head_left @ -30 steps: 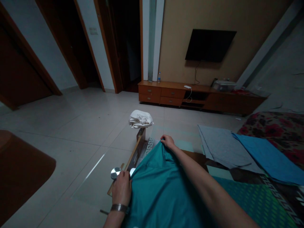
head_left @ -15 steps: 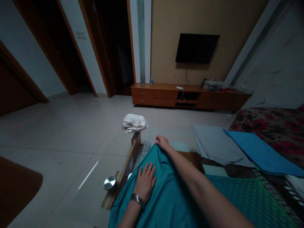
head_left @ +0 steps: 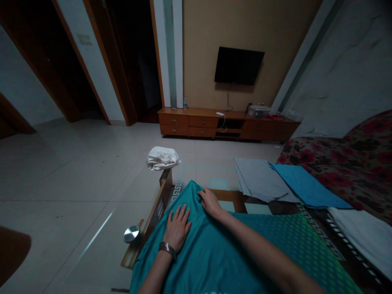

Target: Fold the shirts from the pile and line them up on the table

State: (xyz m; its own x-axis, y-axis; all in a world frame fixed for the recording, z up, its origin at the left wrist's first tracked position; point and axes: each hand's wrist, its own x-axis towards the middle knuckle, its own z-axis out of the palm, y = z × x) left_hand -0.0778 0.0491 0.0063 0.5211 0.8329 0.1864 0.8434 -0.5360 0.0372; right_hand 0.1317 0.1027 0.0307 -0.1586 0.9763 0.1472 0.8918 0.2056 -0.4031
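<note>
A teal shirt (head_left: 211, 253) with a green dotted part and some pale lettering at the lower picture edge lies spread over a glass-topped table (head_left: 218, 183). My left hand (head_left: 177, 228), a metal bracelet on its wrist, rests flat on the cloth with fingers spread. Just right of the shirt's far corner, my right hand (head_left: 210, 202) has its fingers curled together on a bit of the fabric. Part of the cloth is hidden beneath my right forearm.
Beyond the shirt sits a bundled white cloth (head_left: 163, 158). Folded grey cloth (head_left: 260, 179), blue cloth (head_left: 309, 185) and white cloth (head_left: 364, 232) lie to the right. A round metal piece (head_left: 132, 234) is at the table's left side. A flowered sofa (head_left: 333, 159) stands at right.
My right hand has moved back from the shirt's far corner tip, and that corner lies flatter with more of the shirt spread rightward. My left hand stays flat. The view has turned slightly right.
</note>
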